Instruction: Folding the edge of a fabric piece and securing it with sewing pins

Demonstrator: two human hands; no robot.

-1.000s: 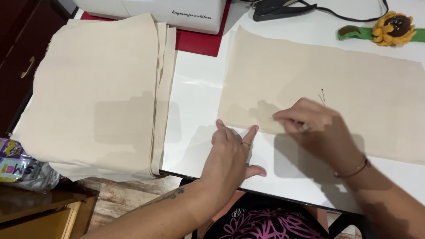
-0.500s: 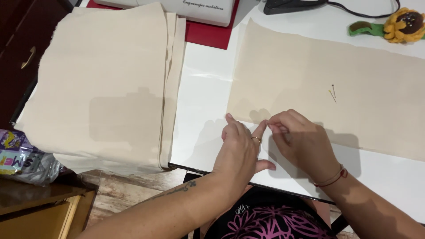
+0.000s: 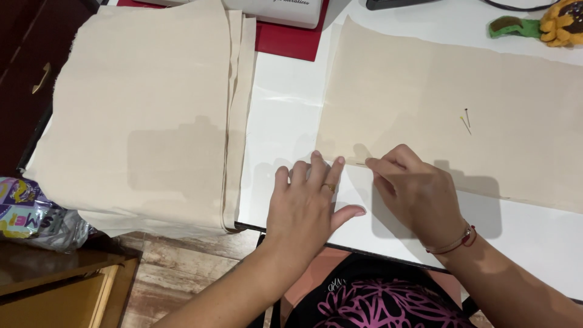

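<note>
- Your left hand [image 3: 310, 203] lies flat on the white table [image 3: 285, 130], fingers spread and the tips just at the near left corner of the single beige cloth piece [image 3: 449, 115]; it clamps nothing
- Your right hand [image 3: 419, 194] sits just beside it, thumb and forefinger pinched together at the cloth's near edge; something thin seems to be held between them, but you cannot tell what from this view
- The two hands are close together, nearly touching, both at the same corner of the cloth
- That cloth piece lies flat and spread across the table, running from your hands off toward the right edge of the view
- Two pins [image 3: 465, 120] are stuck in the cloth, side by side, well to the right of your hands and above them
- To your left, one stack of folded beige cloth [image 3: 152, 115] hangs partly over the table's edge; several layers show along its right side, too close to count
- One red mat [image 3: 285, 39] lies at the far side under a white machine [image 3: 273, 9]
- One sunflower-shaped pincushion [image 3: 555, 24] sits at the far right corner
- One crumpled printed plastic bag [image 3: 30, 212] rests on the brown cabinet [image 3: 54, 285] at your lower left
- Nothing lies between your hands and the cloth edge
</note>
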